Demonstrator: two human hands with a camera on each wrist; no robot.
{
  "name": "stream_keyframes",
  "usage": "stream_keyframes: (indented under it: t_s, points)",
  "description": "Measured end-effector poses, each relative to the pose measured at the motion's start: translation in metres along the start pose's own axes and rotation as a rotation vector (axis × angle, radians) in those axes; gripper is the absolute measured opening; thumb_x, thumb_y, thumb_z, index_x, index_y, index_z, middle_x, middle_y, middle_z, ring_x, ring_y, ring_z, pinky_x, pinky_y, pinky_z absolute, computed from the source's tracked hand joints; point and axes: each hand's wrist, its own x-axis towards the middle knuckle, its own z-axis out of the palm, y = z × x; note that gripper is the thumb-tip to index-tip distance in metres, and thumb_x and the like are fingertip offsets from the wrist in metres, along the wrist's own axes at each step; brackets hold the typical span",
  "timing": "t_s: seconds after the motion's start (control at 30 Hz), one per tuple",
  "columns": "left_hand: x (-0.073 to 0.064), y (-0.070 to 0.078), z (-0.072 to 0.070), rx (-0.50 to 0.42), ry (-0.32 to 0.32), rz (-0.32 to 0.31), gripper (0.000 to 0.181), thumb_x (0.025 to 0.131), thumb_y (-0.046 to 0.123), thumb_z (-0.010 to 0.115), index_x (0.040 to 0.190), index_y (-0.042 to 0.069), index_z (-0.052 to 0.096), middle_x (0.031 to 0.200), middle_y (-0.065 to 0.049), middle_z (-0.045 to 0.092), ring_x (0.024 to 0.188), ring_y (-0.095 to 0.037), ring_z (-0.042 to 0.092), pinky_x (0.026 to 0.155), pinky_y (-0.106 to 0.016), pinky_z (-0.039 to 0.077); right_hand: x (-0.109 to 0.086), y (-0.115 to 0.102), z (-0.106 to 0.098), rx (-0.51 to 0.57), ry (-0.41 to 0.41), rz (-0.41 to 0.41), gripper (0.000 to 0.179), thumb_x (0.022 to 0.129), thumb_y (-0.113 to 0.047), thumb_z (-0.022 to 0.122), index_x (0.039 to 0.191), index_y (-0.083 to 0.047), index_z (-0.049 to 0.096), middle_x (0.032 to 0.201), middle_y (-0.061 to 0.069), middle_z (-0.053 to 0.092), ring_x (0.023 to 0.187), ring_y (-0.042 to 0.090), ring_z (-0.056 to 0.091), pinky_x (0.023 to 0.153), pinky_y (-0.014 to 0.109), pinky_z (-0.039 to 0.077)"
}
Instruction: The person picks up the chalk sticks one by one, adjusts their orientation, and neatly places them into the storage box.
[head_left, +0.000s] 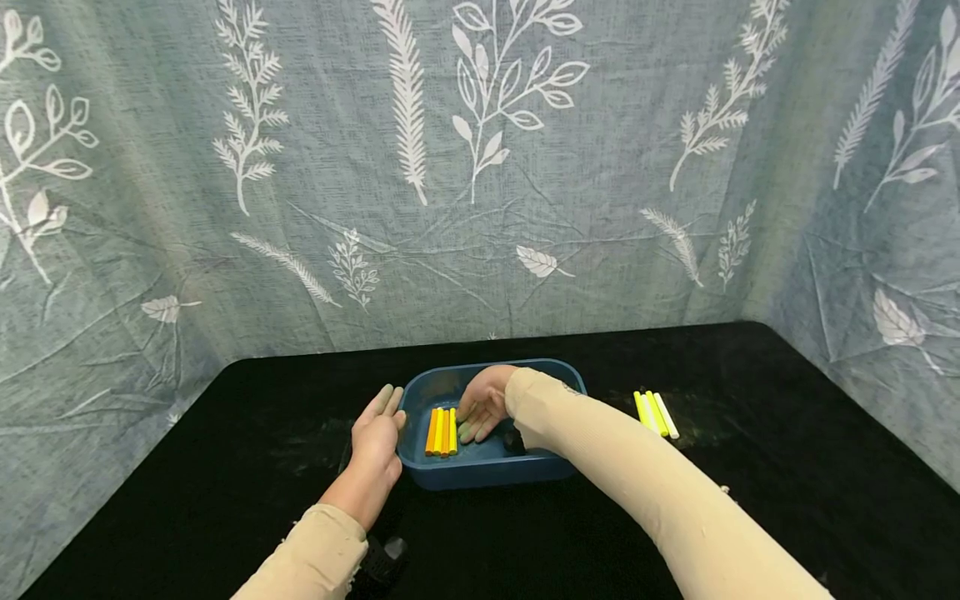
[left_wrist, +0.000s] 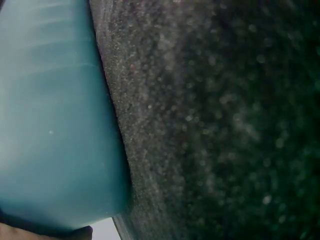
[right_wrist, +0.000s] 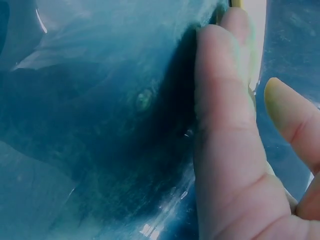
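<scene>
A dark blue plastic bin (head_left: 491,475) stands on the black-covered table. In its left part a row of orange and yellow chalk sticks (head_left: 441,432) lies side by side. My left hand (head_left: 377,437) rests against the bin's left end with its fingers stretched out. In the left wrist view the bin's outer wall (left_wrist: 60,125) fills the left side, with only a bit of a finger at the bottom. My right hand (head_left: 483,404) reaches inside the bin, its extended fingers (right_wrist: 227,100) just right of the chalk row. The right thumb (right_wrist: 292,117) stands apart from those fingers.
Right of the bin, several yellow and whitish chalk sticks (head_left: 655,414) lie on the black cloth (head_left: 300,425), partly behind the right sleeve (head_left: 637,475). A grey-green curtain with white leaf prints (head_left: 480,250) hangs behind the table and along both sides.
</scene>
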Motion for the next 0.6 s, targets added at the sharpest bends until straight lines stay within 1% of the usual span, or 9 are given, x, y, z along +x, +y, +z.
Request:
stream_keyframes:
  t_s: [0.07, 0.13, 0.23, 0.3, 0.37, 0.4, 0.47, 0.53, 0.6]
  points:
    - [-0.001, 0.000, 0.001, -0.002, 0.001, -0.002, 0.058, 0.103, -0.005, 0.027, 0.156, 0.006, 0.007, 0.161, -0.012, 0.011, 0.147, -0.026, 0.010, 0.119, -0.039, 0.015, -0.002, 0.000, 0.000, 0.003, 0.001, 0.002, 0.033, 0.101, -0.002, 0.048, 0.131, 0.011, 0.050, 0.091, 0.019, 0.064, 0.123, 0.034, 0.054, 0.101, 0.038, 0.048]
    - [-0.001, 0.000, 0.001, -0.003, -0.001, 0.000, 0.057, 0.103, -0.006, 0.026, 0.156, 0.006, 0.007, 0.161, -0.013, 0.011, 0.147, -0.026, 0.011, 0.119, -0.039, 0.015, -0.005, 0.000, -0.001, 0.005, 0.005, -0.001, 0.033, 0.101, -0.003, 0.049, 0.131, 0.011, 0.050, 0.090, 0.019, 0.064, 0.118, 0.034, 0.058, 0.100, 0.038, 0.048]
    - [-0.002, 0.000, 0.002, -0.004, 0.002, -0.003, 0.058, 0.103, -0.006, 0.027, 0.156, 0.006, 0.007, 0.161, -0.013, 0.011, 0.147, -0.026, 0.011, 0.119, -0.040, 0.015, -0.010, 0.000, -0.003, 0.007, 0.007, -0.007, 0.033, 0.100, -0.004, 0.050, 0.131, 0.010, 0.051, 0.090, 0.018, 0.065, 0.099, 0.030, 0.066, 0.095, 0.036, 0.052]
    - [-0.003, 0.000, 0.002, -0.001, 0.005, -0.007, 0.058, 0.103, -0.006, 0.027, 0.156, 0.006, 0.008, 0.161, -0.012, 0.012, 0.147, -0.026, 0.011, 0.119, -0.040, 0.015, -0.014, 0.000, -0.006, 0.007, 0.007, -0.014, 0.033, 0.100, -0.004, 0.051, 0.131, 0.009, 0.052, 0.090, 0.017, 0.065, 0.084, 0.025, 0.067, 0.089, 0.034, 0.055]
    - [-0.002, 0.000, 0.001, 0.002, 0.007, -0.008, 0.058, 0.103, -0.006, 0.027, 0.156, 0.006, 0.008, 0.161, -0.012, 0.012, 0.147, -0.026, 0.011, 0.119, -0.040, 0.015, -0.017, 0.000, -0.010, 0.017, 0.015, -0.022, 0.034, 0.100, -0.005, 0.053, 0.131, 0.008, 0.053, 0.092, 0.017, 0.067, 0.075, 0.022, 0.066, 0.083, 0.031, 0.057]
    - [-0.002, 0.000, 0.001, 0.004, 0.007, -0.009, 0.058, 0.103, -0.006, 0.027, 0.156, 0.006, 0.008, 0.161, -0.012, 0.012, 0.147, -0.026, 0.011, 0.119, -0.040, 0.015, -0.019, 0.000, -0.012, 0.019, 0.018, -0.032, 0.034, 0.100, -0.006, 0.053, 0.131, 0.008, 0.053, 0.094, 0.018, 0.067, 0.074, 0.021, 0.065, 0.081, 0.030, 0.058]
    - [-0.002, 0.000, 0.001, 0.004, 0.004, -0.005, 0.058, 0.103, -0.006, 0.027, 0.156, 0.006, 0.008, 0.161, -0.012, 0.012, 0.147, -0.026, 0.011, 0.119, -0.039, 0.015, -0.022, 0.001, -0.017, 0.038, 0.027, -0.052, 0.036, 0.100, -0.006, 0.053, 0.133, 0.007, 0.052, 0.100, 0.019, 0.068, 0.076, 0.021, 0.065, 0.081, 0.030, 0.058]
    - [-0.002, 0.001, 0.001, 0.002, 0.003, -0.005, 0.058, 0.103, -0.006, 0.027, 0.156, 0.006, 0.008, 0.161, -0.012, 0.011, 0.147, -0.025, 0.010, 0.119, -0.039, 0.015, -0.026, 0.001, -0.021, 0.051, 0.034, -0.078, 0.037, 0.100, -0.006, 0.054, 0.134, 0.007, 0.051, 0.109, 0.021, 0.067, 0.082, 0.023, 0.066, 0.085, 0.032, 0.057]
    - [-0.002, 0.002, 0.000, 0.001, 0.002, -0.007, 0.058, 0.103, -0.006, 0.027, 0.156, 0.007, 0.007, 0.161, -0.011, 0.011, 0.147, -0.025, 0.009, 0.119, -0.038, 0.015, -0.030, 0.001, -0.025, 0.068, 0.029, -0.101, 0.039, 0.100, -0.006, 0.053, 0.136, 0.007, 0.048, 0.116, 0.022, 0.064, 0.092, 0.026, 0.066, 0.091, 0.035, 0.054]
